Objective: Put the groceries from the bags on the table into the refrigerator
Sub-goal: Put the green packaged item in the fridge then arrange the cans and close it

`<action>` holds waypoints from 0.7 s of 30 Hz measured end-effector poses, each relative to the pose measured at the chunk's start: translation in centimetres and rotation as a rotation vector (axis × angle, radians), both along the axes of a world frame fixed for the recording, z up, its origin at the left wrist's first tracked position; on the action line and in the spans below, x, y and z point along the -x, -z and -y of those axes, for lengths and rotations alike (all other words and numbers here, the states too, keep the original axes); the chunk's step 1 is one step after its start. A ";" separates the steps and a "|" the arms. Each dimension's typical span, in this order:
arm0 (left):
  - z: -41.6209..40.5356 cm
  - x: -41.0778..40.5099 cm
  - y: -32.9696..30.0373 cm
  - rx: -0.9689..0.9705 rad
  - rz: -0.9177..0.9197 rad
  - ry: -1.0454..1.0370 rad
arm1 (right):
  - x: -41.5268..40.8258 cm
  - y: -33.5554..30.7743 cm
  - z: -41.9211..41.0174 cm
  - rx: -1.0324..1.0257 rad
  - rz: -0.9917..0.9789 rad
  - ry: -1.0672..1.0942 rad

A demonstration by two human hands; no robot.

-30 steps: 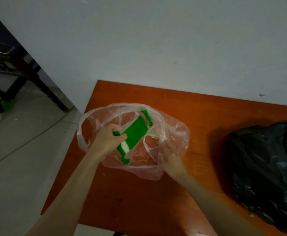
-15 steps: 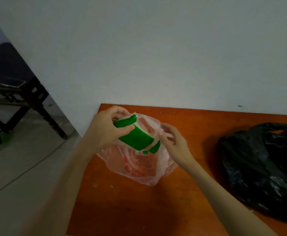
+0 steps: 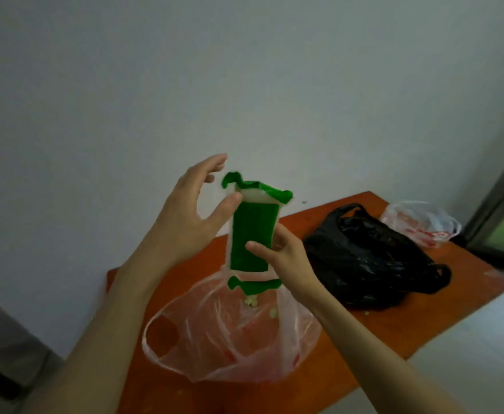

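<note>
Lifting a green packet clear of the clear bag

The right hand (image 3: 286, 252) is pinching the green packet (image 3: 252, 237) around its lower half, thumb in front and fingers behind, holding it upright above the clear bag (image 3: 230, 333) so it can be carried off without snagging. The left hand (image 3: 191, 213), at nine o'clock of the packet, is spreading open, only its thumb touching the top corner, probably steadying it. The black bag (image 3: 373, 258) is sitting at three o'clock on the table (image 3: 394, 330), another clear one (image 3: 421, 222) beyond; no refrigerator is showing.
</note>
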State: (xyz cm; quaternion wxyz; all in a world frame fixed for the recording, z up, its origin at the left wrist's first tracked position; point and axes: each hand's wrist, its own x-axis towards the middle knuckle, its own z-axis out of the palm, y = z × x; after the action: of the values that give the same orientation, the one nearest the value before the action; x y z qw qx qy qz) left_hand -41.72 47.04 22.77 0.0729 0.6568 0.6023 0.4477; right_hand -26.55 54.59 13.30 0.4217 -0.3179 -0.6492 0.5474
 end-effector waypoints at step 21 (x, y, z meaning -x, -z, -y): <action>1.9 -18.2 22.2 0.518 -0.632 0.187 | -23.6 6.3 3.1 0.637 -0.768 0.329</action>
State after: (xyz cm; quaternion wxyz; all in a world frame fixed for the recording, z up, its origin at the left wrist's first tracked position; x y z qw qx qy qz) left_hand -23.49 45.13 0.54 0.0873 0.7737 0.6256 0.0492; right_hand -2.90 51.50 6.99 0.5919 -0.3045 -0.1907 0.7215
